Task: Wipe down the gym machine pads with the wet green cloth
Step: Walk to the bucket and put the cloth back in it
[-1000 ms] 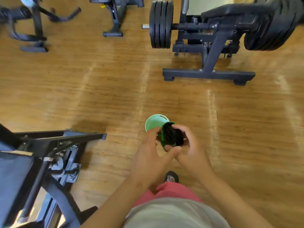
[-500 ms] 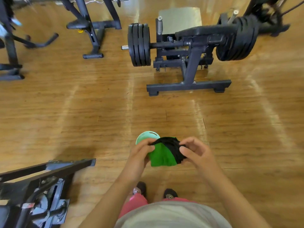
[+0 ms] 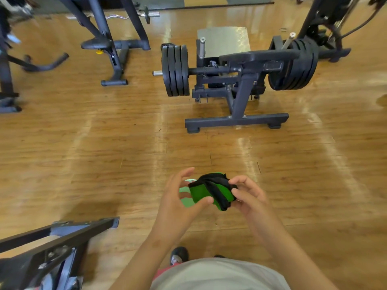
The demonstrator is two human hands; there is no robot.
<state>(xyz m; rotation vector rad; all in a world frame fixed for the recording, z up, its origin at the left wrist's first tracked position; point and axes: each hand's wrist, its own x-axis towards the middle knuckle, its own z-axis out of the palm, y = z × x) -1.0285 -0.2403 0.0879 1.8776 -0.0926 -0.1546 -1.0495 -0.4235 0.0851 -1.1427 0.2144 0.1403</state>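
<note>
Above the wooden floor (image 3: pixel 104 153), near the plate-loaded machine (image 3: pixel 240 97), the right hand (image 3: pixel 249 197) pinches the bunched black-edged end of the green cloth (image 3: pixel 201 192). The left hand (image 3: pixel 176 204) is spread loosely, its thumb touching the cloth's lower edge. A pale green tub (image 3: pixel 187 201) shows beneath.

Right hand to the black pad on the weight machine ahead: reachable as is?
Probably not: the right hand grips the cloth close to the body, and the pad lies across open floor. Nothing blocks a step forward.

Wooden floor (image 3: pixel 104 153), plate-loaded machine (image 3: pixel 236 121), black stand (image 3: pixel 114 82)
</note>
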